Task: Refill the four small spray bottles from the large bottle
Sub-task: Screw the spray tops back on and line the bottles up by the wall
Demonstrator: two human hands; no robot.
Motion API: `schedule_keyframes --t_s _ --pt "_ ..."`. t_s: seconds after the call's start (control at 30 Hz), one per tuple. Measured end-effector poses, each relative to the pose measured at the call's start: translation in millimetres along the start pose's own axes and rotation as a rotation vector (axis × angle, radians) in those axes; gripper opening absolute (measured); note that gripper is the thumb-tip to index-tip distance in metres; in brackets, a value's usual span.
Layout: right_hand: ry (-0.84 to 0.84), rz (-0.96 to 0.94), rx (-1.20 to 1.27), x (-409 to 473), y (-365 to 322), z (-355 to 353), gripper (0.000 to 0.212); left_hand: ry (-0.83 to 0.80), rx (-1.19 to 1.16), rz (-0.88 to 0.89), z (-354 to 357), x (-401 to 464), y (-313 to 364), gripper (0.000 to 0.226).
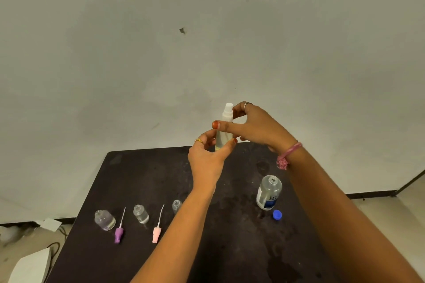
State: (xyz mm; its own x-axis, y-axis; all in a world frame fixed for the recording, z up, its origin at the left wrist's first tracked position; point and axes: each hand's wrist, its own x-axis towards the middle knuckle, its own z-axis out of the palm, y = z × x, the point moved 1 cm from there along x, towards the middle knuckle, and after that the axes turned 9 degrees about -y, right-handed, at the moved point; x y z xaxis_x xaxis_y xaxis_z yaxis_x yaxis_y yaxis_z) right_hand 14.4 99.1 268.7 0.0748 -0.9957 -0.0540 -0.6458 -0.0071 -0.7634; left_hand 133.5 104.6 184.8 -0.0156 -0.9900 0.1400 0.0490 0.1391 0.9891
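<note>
Forearms reach over the table (230,248); left hand (207,158) grips the raised spray bottle (222,138), right hand (255,125) pinches its white sprayer (227,114). Three small bottles (140,213) stand open, large bottle (268,192) uncapped — most refilling seemingly remains.

Held up above the far edge of the table (230,248), upright: a small spray bottle (222,135), its body gripped from below by the left hand (207,158), its spray head (227,111) pinched by the right hand (257,126). Standing in a row on the table's left part: three open small bottles (104,220) (141,214) (176,206). Lying between them: two pump heads with tubes (119,232) (156,232). Standing well to the right: the large bottle (268,192), uncapped. Just before it, on the table: its cap (277,215).
</note>
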Motion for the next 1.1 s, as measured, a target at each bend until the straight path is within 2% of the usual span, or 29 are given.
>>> schedule_keyframes --t_s 0.03,0.1,0.2,0.3,0.43,0.5,0.6,0.67,0.73,0.93,1.1 --pt "-0.051 -0.030 0.030 -1.3 0.0 -1.4 0.062 0.002 -0.001 0.000 -0.7 0.8 0.1 0.040" --pt "-0.088 -0.113 0.112 -3.9 -0.8 -3.1 0.049 -0.001 -0.006 -0.005 -1.4 1.6 -0.2 0.042" --pt "-0.012 -0.156 0.291 -1.6 -0.4 2.1 0.030 -0.003 0.001 -0.004 -1.9 2.8 -2.8 0.045" --pt "0.160 -0.102 0.295 3.9 1.4 11.5 0.034 0.006 0.007 0.000 -2.0 4.0 -4.3 0.045" --pt "0.320 -0.070 0.141 6.8 -0.3 20.1 0.041 0.007 0.013 0.000 -0.9 4.5 -3.6 0.043" --pt "0.266 -0.051 0.077 7.0 -2.0 18.8 0.045 0.007 0.009 -0.007 -0.8 4.9 -5.2 0.042" --pt "0.041 -0.067 0.102 6.6 0.7 8.7 0.051 0.010 -0.004 -0.026 -2.0 6.4 -7.4 0.040" --pt "-0.079 -0.108 0.208 5.8 4.7 2.8 0.041 0.001 -0.019 -0.030 -2.5 7.4 -8.0 0.041" --pt "-0.098 -0.113 0.292 6.9 8.3 1.8 0.033 -0.006 -0.019 -0.030 -2.3 8.0 -8.5 0.044" --pt "0.216 -0.039 0.309 13.0 10.5 16.8 0.038 0.003 -0.034 -0.030 0.1 9.1 -8.3 0.043" --pt "0.365 -0.019 0.177 9.9 5.3 28.7 0.039 0.019 -0.052 -0.028 1.1 9.2 -8.4 0.042"
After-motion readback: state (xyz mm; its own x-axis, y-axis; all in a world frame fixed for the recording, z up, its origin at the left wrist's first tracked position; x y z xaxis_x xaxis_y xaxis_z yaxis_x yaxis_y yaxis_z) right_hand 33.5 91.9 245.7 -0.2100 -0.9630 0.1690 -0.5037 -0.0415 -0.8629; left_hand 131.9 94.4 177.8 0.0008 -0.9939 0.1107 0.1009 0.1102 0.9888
